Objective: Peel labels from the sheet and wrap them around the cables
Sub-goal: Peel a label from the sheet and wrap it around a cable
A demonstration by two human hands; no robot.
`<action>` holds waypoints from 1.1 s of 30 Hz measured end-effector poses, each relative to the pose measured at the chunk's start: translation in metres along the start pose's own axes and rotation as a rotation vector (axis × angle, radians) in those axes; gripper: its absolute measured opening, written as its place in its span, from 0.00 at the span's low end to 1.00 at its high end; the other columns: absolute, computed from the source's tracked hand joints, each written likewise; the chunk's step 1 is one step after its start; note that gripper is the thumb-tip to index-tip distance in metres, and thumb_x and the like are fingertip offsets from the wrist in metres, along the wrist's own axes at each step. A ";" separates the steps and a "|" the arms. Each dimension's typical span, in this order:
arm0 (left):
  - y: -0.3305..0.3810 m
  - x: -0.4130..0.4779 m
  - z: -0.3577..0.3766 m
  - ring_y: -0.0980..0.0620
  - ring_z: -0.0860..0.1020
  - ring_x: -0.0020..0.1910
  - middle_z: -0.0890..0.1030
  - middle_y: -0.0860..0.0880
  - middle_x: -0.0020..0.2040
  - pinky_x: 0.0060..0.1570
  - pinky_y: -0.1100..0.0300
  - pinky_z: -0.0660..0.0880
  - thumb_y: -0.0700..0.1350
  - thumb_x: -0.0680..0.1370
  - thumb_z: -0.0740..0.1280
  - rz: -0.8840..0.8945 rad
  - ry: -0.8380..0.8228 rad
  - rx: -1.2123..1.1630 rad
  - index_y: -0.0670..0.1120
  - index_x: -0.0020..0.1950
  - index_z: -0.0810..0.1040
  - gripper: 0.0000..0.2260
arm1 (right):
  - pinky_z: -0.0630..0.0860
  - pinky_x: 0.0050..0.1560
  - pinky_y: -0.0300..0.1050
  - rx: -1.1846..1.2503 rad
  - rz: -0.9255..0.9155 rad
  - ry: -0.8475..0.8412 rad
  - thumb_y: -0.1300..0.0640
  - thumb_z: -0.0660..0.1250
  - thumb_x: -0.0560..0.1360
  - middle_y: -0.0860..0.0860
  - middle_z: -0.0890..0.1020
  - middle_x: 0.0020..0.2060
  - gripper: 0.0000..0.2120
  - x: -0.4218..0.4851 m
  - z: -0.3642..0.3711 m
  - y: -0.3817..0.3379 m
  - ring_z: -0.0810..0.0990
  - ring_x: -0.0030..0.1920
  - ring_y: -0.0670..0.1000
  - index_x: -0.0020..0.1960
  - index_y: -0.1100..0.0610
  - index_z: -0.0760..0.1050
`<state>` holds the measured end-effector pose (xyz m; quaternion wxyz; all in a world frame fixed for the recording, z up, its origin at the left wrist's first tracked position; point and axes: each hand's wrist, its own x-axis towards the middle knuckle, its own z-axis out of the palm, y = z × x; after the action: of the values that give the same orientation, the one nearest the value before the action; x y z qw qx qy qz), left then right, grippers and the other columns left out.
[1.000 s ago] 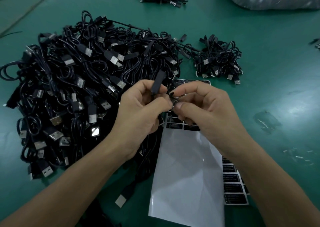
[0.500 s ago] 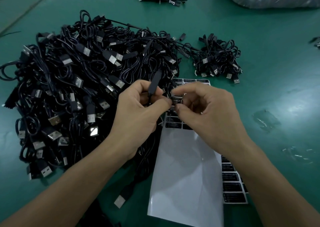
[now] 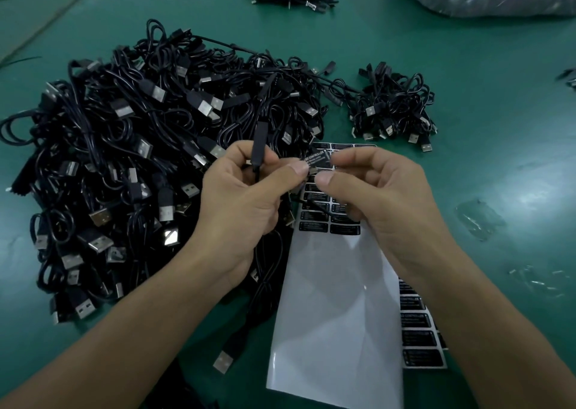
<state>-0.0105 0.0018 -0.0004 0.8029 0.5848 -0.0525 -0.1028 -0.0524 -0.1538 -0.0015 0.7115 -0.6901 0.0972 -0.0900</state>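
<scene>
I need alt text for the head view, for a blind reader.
The left hand grips a black cable and the right hand pinches a small black label beside it, above a green table. A big pile of USB cables lies at the left; a label sheet lies under the hands.

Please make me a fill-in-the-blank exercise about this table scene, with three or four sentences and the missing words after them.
The table is ____ in colour.
The bigger pile of cables lies on the person's ____ side.
The right hand pinches a label that is ____ with pale print.
The left hand grips a cable; the peeled part of the sheet is ____.
Missing words: green; left; black; white.
</scene>
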 end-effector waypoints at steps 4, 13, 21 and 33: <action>0.000 0.000 0.000 0.61 0.64 0.19 0.85 0.52 0.38 0.19 0.69 0.62 0.46 0.65 0.76 0.007 0.006 -0.010 0.50 0.42 0.71 0.14 | 0.71 0.31 0.29 0.036 -0.025 -0.057 0.62 0.77 0.70 0.45 0.82 0.30 0.04 -0.001 0.003 0.000 0.77 0.29 0.40 0.43 0.58 0.83; 0.000 -0.001 0.001 0.62 0.65 0.19 0.84 0.53 0.36 0.18 0.69 0.62 0.45 0.66 0.75 -0.005 -0.036 -0.006 0.49 0.42 0.71 0.14 | 0.71 0.33 0.30 0.070 -0.046 0.010 0.62 0.74 0.74 0.48 0.83 0.31 0.09 0.000 0.004 0.001 0.77 0.30 0.41 0.36 0.53 0.84; -0.002 -0.002 0.002 0.62 0.73 0.21 0.84 0.50 0.36 0.22 0.73 0.67 0.36 0.71 0.74 0.019 -0.042 -0.005 0.47 0.42 0.71 0.12 | 0.71 0.34 0.31 0.049 -0.053 0.022 0.63 0.72 0.74 0.47 0.81 0.30 0.12 -0.001 0.007 0.000 0.76 0.31 0.41 0.34 0.52 0.83; -0.011 -0.004 0.000 0.58 0.73 0.26 0.85 0.48 0.42 0.24 0.63 0.72 0.40 0.84 0.59 0.097 -0.097 0.248 0.45 0.50 0.81 0.12 | 0.71 0.35 0.36 -0.035 -0.136 0.090 0.60 0.72 0.75 0.50 0.78 0.32 0.09 0.002 0.001 0.000 0.73 0.34 0.46 0.37 0.53 0.82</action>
<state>-0.0150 -0.0004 -0.0104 0.7250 0.6707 -0.1317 -0.0849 -0.0500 -0.1533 -0.0017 0.6863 -0.7028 0.0836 -0.1677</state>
